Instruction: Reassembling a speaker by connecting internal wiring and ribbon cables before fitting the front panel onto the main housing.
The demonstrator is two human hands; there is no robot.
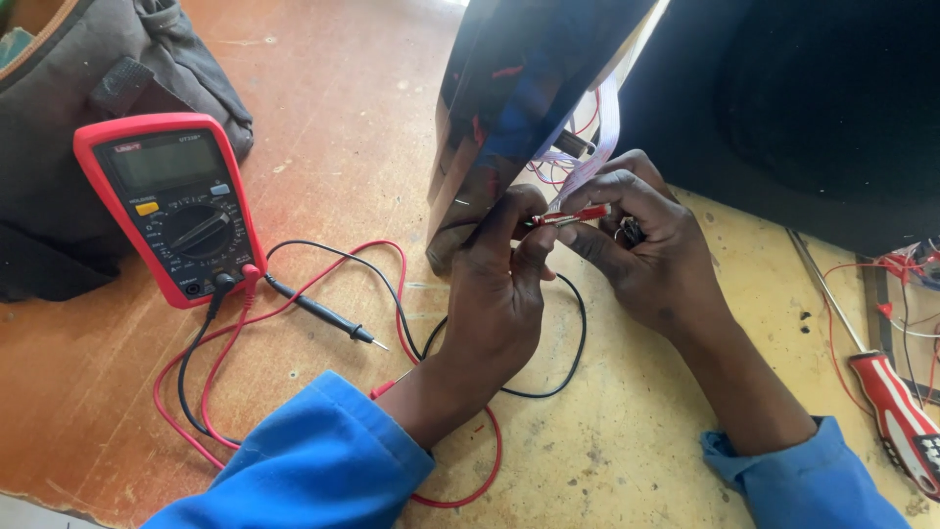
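- Left hand (499, 294): fingers curled closed, thumb and fingertips pinching the near end of a red test probe (573, 215) at the lower edge of an upright dark panel (509, 98).
- Right hand (641, 245): fingers closed around the far end of the same red test probe, just beside a bundle of thin coloured wires (587, 147) that hangs from the panel.
- The red test probe lies roughly level between the two hands, above the table and against the panel's base.
- Black test probe (323, 313): lying loose on the wooden table (627, 441), left of the left hand, touched by neither hand.
- Red and black leads (211, 377) loop across the table and plug into the bottom of a red multimeter (171, 206), which lies face up to the left, well apart from the hands.
- A dark fabric bag (108, 59) sits behind the multimeter.
- A screwdriver with a red-and-white handle (896, 411) lies at the right edge, beside more loose red wires (901, 269).
- Both sleeves (313, 460) are blue.
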